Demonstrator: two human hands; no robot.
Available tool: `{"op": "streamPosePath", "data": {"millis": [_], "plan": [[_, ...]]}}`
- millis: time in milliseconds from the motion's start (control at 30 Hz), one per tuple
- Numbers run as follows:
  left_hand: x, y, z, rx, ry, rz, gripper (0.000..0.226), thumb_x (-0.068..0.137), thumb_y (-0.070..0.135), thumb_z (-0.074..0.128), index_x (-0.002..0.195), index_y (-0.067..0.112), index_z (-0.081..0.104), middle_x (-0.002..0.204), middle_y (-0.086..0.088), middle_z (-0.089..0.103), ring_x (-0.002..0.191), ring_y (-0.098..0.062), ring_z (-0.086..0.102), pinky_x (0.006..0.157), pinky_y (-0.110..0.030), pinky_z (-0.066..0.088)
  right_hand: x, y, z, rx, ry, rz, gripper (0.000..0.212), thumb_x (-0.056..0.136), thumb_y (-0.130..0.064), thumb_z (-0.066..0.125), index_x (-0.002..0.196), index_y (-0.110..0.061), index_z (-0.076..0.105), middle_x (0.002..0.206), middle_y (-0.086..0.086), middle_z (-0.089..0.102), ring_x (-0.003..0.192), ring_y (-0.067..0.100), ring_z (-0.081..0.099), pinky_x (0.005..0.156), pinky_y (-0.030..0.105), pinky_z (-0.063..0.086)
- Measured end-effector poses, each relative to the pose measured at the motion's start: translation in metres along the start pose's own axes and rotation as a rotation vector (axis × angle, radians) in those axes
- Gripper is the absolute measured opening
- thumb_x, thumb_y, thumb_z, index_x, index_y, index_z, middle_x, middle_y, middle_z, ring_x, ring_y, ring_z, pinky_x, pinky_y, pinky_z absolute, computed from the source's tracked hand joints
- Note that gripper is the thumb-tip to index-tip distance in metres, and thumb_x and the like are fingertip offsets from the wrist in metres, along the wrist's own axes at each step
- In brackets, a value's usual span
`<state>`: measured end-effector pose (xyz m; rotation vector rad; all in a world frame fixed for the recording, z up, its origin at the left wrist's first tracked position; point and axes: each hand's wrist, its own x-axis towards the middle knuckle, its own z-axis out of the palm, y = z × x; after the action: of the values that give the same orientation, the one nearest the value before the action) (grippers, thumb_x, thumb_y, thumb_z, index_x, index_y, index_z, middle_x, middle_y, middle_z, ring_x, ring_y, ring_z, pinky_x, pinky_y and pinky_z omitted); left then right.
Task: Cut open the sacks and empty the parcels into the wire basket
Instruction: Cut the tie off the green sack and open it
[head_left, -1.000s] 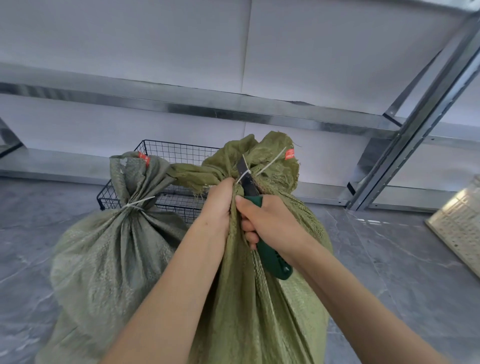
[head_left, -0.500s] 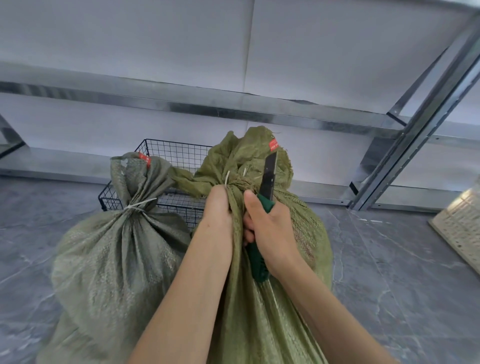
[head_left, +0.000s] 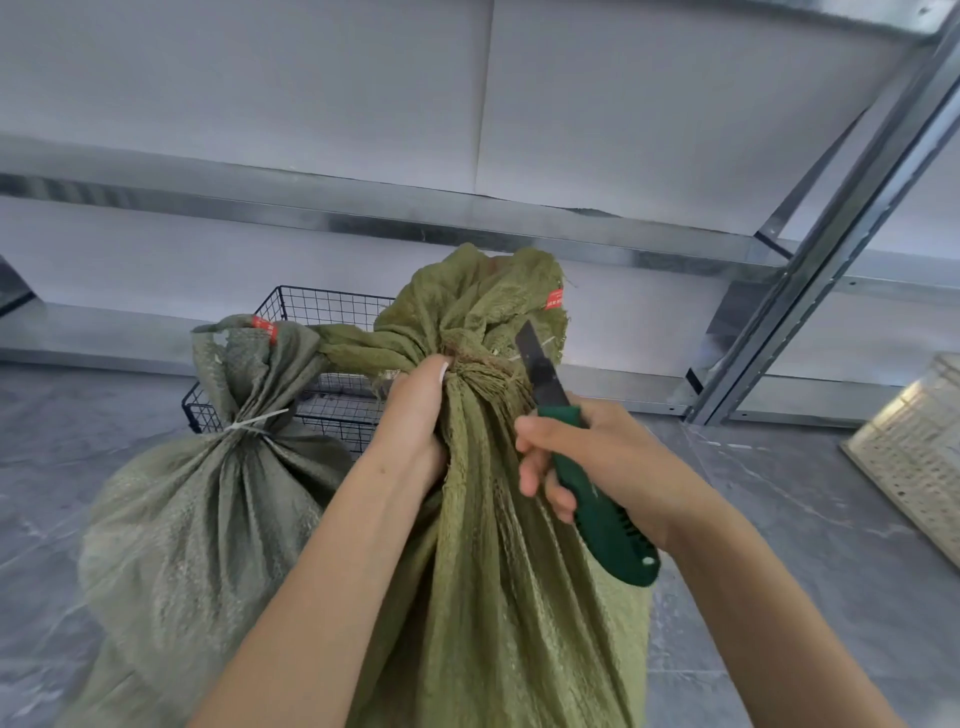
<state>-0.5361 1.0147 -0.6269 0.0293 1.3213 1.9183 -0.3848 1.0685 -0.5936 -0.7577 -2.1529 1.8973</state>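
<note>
**Knife at the neck of the first sack, nothing emptied yet**

The left hand (head_left: 415, 415) was closed around the gathered neck of the near sack (head_left: 509, 571), holding it upright. The right hand (head_left: 597, 457) was wrapped around the green handle of a utility knife (head_left: 582, 467), its blade beside the neck's right side, just at the bunched fabric. Whether the tie there had been cut could not be told (the neck looked still bunched). The 2nd sack (head_left: 208, 519), to the left, was still closed by a white zip tie (head_left: 254, 422). The wire basket (head_left: 322, 312) stood behind both sacks on the grey floor; no parcels showed in it. By this reading, both sacks remained to be emptied.
</note>
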Motion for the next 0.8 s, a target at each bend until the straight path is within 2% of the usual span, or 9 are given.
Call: {"op": "streamPosePath", "data": {"millis": [67, 233, 433, 533, 600, 700, 800], "plan": [[0.002, 0.000, -0.001, 0.005, -0.007, 0.007, 0.038, 0.088, 0.016, 0.050, 0.120, -0.003, 0.055, 0.088, -0.016, 0.064, 0.064, -0.024, 0.064, 0.044, -0.024, 0.050, -0.006, -0.002, -0.004, -0.031, -0.058, 0.053, 0.023, 0.095, -0.021, 0.056, 0.078, -0.006, 0.056, 0.060, 0.011, 0.062, 0.040, 0.014, 0.043, 0.043, 0.025, 0.044], [0.002, 0.001, 0.002, 0.002, -0.006, 0.005, 0.038, 0.089, 0.017, 0.049, 0.122, -0.001, 0.057, 0.082, -0.013, 0.065, 0.062, -0.022, 0.064, 0.042, -0.021, 0.049, -0.020, 0.002, -0.012, -0.109, -0.070, 0.094, 0.023, 0.096, -0.022, 0.056, 0.080, -0.006, 0.056, 0.060, 0.010, 0.061, 0.042, 0.015, 0.044, 0.046, 0.025, 0.044], [0.001, 0.001, 0.000, -0.002, -0.026, 0.005, 0.021, 0.093, 0.016, 0.046, 0.091, 0.005, 0.064, 0.075, -0.011, 0.067, 0.056, -0.020, 0.065, 0.043, -0.021, 0.050, -0.037, 0.011, -0.031, -0.262, -0.053, 0.121, 0.027, 0.095, -0.026, 0.055, 0.074, -0.009, 0.055, 0.058, 0.006, 0.060, 0.045, 0.015, 0.047, 0.051, 0.023, 0.046], [0.002, 0.000, -0.001, 0.010, -0.034, 0.003, 0.023, 0.091, 0.016, 0.047, 0.097, 0.004, 0.065, 0.080, -0.013, 0.068, 0.063, -0.022, 0.067, 0.046, -0.024, 0.052, -0.049, 0.013, -0.046, -0.384, -0.182, 0.211, 0.024, 0.093, -0.029, 0.057, 0.080, -0.008, 0.055, 0.060, 0.005, 0.062, 0.046, 0.014, 0.049, 0.055, 0.025, 0.046], [0.002, 0.000, -0.001, 0.010, -0.042, -0.004, 0.024, 0.090, 0.017, 0.048, 0.100, 0.003, 0.065, 0.081, -0.013, 0.068, 0.066, -0.023, 0.067, 0.048, -0.026, 0.054, -0.054, 0.010, -0.055, -0.375, -0.205, 0.224, 0.024, 0.090, -0.029, 0.060, 0.082, -0.007, 0.056, 0.060, 0.005, 0.061, 0.045, 0.013, 0.049, 0.053, 0.024, 0.046], [-0.001, -0.001, -0.001, -0.019, -0.086, 0.001, 0.021, 0.091, 0.016, 0.048, 0.093, 0.004, 0.065, 0.077, -0.012, 0.069, 0.065, -0.022, 0.068, 0.052, -0.026, 0.055, -0.045, 0.004, -0.060, -0.223, 0.000, 0.140, 0.030, 0.084, -0.028, 0.063, 0.087, 0.002, 0.058, 0.058, 0.006, 0.061, 0.041, 0.012, 0.047, 0.047, 0.020, 0.044], [-0.006, -0.002, 0.001, -0.056, -0.144, 0.023, 0.021, 0.092, 0.015, 0.047, 0.086, 0.005, 0.064, 0.066, -0.009, 0.070, 0.057, -0.019, 0.068, 0.051, -0.025, 0.056, -0.019, -0.003, -0.051, -0.015, 0.261, -0.005, 0.022, 0.088, -0.020, 0.063, 0.092, 0.001, 0.065, 0.064, 0.012, 0.065, 0.040, 0.014, 0.044, 0.046, 0.025, 0.044]]}}
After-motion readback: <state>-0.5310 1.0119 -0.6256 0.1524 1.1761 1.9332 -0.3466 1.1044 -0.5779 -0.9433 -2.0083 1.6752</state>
